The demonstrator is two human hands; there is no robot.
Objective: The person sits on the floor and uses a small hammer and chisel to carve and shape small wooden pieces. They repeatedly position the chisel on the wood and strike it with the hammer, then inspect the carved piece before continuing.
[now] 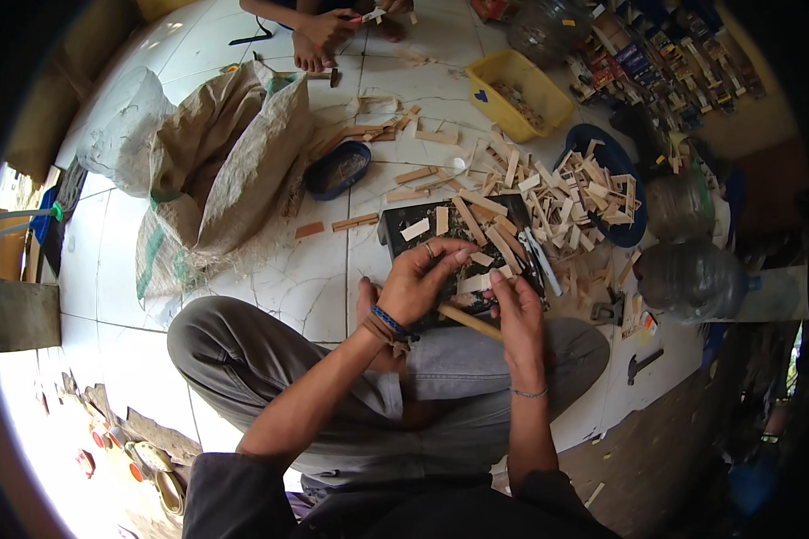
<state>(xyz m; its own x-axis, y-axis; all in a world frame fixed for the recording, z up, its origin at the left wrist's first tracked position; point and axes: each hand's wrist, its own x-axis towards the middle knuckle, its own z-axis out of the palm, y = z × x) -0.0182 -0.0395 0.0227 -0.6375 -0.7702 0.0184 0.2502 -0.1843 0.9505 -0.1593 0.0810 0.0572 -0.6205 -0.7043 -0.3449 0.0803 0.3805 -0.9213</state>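
White tiled floor strewn with wood offcuts, my left hand pinching a small wooden slat, my right hand gripping a wooden stick, black tray beneath.

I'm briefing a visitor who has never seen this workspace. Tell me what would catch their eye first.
First, the two hands at centre: the left hand and right hand work small wooden pieces over a black tray, a thin wooden stick between them. Next, the heap of cut wooden strips spilling from a blue basin to the upper right. Then the big woven sack slumped on the white tiles at left.
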